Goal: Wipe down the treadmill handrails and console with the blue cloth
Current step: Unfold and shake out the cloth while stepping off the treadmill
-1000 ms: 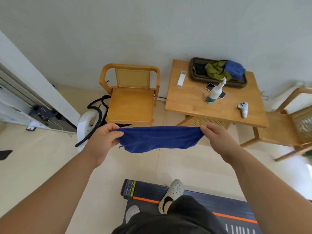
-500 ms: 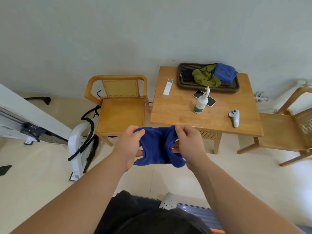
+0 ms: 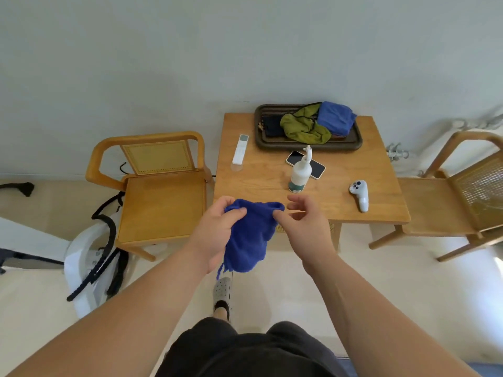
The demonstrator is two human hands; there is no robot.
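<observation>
The blue cloth (image 3: pixel 249 238) hangs bunched in front of me, above the floor. My left hand (image 3: pixel 215 232) grips its upper left part, fingers curled round the fabric. My right hand (image 3: pixel 304 224) is just right of the cloth; its thumb touches the cloth's upper right corner and its fingers are spread and loose. No treadmill handrail or console can be made out in this view.
A wooden table (image 3: pixel 272 186) stands ahead with a spray bottle (image 3: pixel 300 172), a phone (image 3: pixel 315 165), a remote (image 3: pixel 240 149), a white controller (image 3: pixel 360 194) and a tray (image 3: pixel 351 144) of cloths. Wooden chairs (image 3: pixel 163 202) flank it. A white frame with black cables (image 3: pixel 87 265) stands left.
The cloth went from stretched between both hands to bunched in my left hand. My right hand has loosened its hold. The view has moved closer to the table.
</observation>
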